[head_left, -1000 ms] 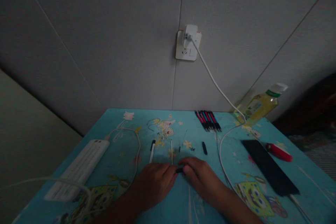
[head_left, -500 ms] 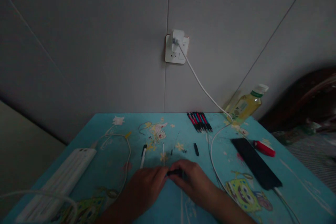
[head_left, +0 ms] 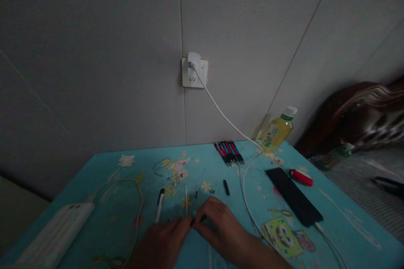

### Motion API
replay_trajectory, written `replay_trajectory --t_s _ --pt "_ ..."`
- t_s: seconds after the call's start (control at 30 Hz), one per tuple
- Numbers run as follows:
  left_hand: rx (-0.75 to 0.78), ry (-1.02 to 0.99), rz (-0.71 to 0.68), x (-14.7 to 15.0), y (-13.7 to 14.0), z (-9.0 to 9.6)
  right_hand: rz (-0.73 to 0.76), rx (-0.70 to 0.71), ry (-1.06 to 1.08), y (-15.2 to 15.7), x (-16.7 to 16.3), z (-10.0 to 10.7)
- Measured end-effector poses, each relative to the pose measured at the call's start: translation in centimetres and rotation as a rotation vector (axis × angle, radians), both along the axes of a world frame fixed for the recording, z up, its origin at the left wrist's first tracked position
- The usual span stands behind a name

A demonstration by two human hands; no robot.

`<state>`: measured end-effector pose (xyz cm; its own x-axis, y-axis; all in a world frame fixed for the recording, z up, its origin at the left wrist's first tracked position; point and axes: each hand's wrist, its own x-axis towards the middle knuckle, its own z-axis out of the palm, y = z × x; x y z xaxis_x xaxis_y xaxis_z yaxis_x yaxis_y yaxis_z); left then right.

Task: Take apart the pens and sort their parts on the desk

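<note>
- My left grip [head_left: 166, 237] is low down in the scene, near me, with its finger and thumb pinched on the black piece [head_left: 192, 222].
- My right grip [head_left: 221, 227] is just beside it on the right, and its finger and thumb are pinched on the black piece too.
- The black piece is small and sits between my two grips, over the near part of the bench [head_left: 107, 206]. My fingers hide some of it, so I cannot tell if it is one bit or two.
- The white pen [head_left: 159, 208] lies on the left, just past my left grip. Its far end is black.
- The thin stick [head_left: 186, 197] lies right of the white pen, and its near end comes close to my left fingers.
- A tiny black bit [head_left: 196, 194] lies just right of the thin stick.
- Some dark crumbs [head_left: 212, 191] are a little more to the right. They are too small for me to name.
- The black tube [head_left: 226, 187] is right of those, past my right grip.
- Red, blue and black pens [head_left: 229, 153] lie in a row near the far edge.
- The bottle [head_left: 276, 135], with yellow drink in it, leans on the far right.
- A black slab [head_left: 293, 197] lies on the right, with a red thing [head_left: 301, 177] just beside it.
- The power strip [head_left: 58, 233] is on the near left.
</note>
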<state>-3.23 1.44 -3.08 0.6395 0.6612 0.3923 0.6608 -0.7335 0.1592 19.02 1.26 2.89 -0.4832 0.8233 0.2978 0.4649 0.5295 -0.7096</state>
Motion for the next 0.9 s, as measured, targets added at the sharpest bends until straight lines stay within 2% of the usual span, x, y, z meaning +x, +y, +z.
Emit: replay_trajectory --t_s 0.17,0.4,0.63,0.9 --pt "-0.064 -0.057 -0.019 0.1 -0.1 0.8 0.103 0.046 0.010 0.2 0.3 0.4" --pt "0.079 -0.070 0.003 0.2 0.4 0.3 0.044 -0.041 0.028 0.1 0.3 0.4" --pt "0.197 0.001 0.106 -0.5 0.6 -0.7 -0.020 0.025 0.116 0.6 0.5 0.3" --pt "0.259 -0.066 0.094 -0.5 0.5 -0.3 -0.023 0.043 0.110 0.3 0.5 0.6"
